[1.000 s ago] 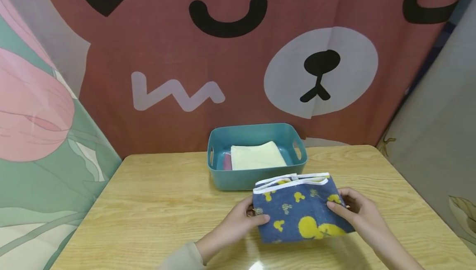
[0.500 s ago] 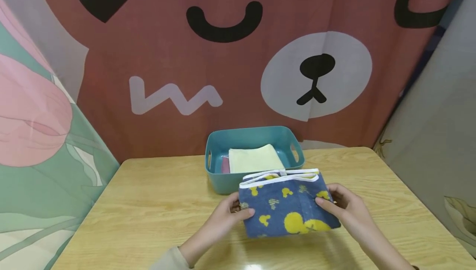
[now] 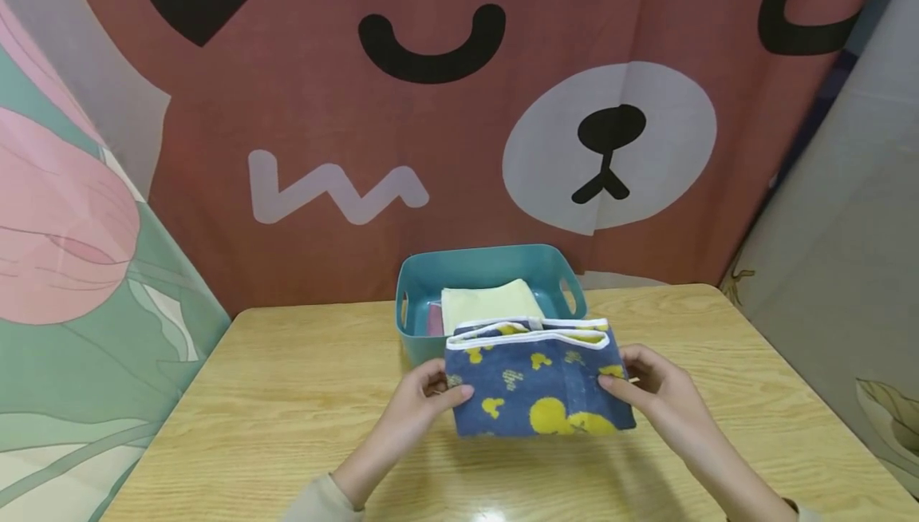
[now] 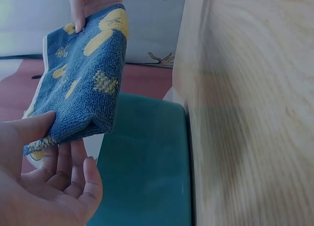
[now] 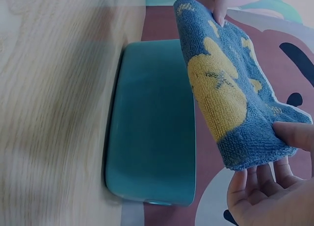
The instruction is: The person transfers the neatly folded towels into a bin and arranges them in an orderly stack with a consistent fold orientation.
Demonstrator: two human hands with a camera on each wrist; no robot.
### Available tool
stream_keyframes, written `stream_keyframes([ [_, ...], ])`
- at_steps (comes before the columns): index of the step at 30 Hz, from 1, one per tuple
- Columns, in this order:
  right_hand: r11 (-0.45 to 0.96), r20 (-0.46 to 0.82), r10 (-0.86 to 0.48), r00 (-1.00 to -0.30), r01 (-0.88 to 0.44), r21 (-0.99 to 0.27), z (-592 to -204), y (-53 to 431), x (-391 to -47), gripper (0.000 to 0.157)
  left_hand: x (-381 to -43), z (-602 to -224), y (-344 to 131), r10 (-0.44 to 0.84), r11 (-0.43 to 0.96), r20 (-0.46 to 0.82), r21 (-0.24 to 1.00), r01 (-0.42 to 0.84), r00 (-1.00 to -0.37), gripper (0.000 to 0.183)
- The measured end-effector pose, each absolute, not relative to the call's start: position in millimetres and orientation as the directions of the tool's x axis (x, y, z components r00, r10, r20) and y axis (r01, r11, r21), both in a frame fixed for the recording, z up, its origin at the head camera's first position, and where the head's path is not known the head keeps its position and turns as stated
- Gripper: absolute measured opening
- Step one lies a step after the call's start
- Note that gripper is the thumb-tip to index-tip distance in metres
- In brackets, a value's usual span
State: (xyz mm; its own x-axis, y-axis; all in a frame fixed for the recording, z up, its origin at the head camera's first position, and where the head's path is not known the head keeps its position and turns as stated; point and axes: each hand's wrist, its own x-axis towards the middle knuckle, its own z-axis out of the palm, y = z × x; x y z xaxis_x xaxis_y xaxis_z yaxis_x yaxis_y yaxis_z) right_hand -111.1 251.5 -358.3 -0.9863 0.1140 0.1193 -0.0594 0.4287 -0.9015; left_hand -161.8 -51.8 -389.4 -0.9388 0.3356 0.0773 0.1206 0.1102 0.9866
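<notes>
A folded blue towel (image 3: 531, 382) with yellow mouse-head shapes and white edging is held up off the table between both hands. My left hand (image 3: 424, 398) pinches its left end, thumb on the near face and fingers behind. On the opposite end, my right hand (image 3: 664, 394) grips it the same way. Both wrist views show the towel (image 4: 86, 79) in the air in front of the teal basket (image 5: 152, 123). Inside that basket lie a folded pale yellow cloth (image 3: 491, 305) and a pink cloth (image 3: 435, 319), partly covered by the yellow one.
The basket stands at the back of a wooden table (image 3: 301, 394). Behind it hangs a reddish-brown curtain (image 3: 459, 147) with a bear face. A flowered curtain (image 3: 72, 266) is at the left, a greyish one (image 3: 847, 266) at the right.
Both hands have carried the towel leftward and a little farther away, toward the basket. In the head view the towel now overlaps more of the basket's front. The grip is unchanged.
</notes>
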Motion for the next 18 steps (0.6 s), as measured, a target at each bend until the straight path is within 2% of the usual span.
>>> stream_keyframes([
  [8,0.394,0.104,0.126,-0.987,-0.047,-0.918,-356,245,-116,0.031,-162,-385,-54,0.251,0.148,0.103,0.979,0.143,-0.963,0.022],
  [18,0.400,0.075,0.114,-0.991,-0.024,-0.916,-352,239,-127,0.034,-172,-377,-60,0.180,0.125,0.149,0.977,0.173,-0.972,0.017],
])
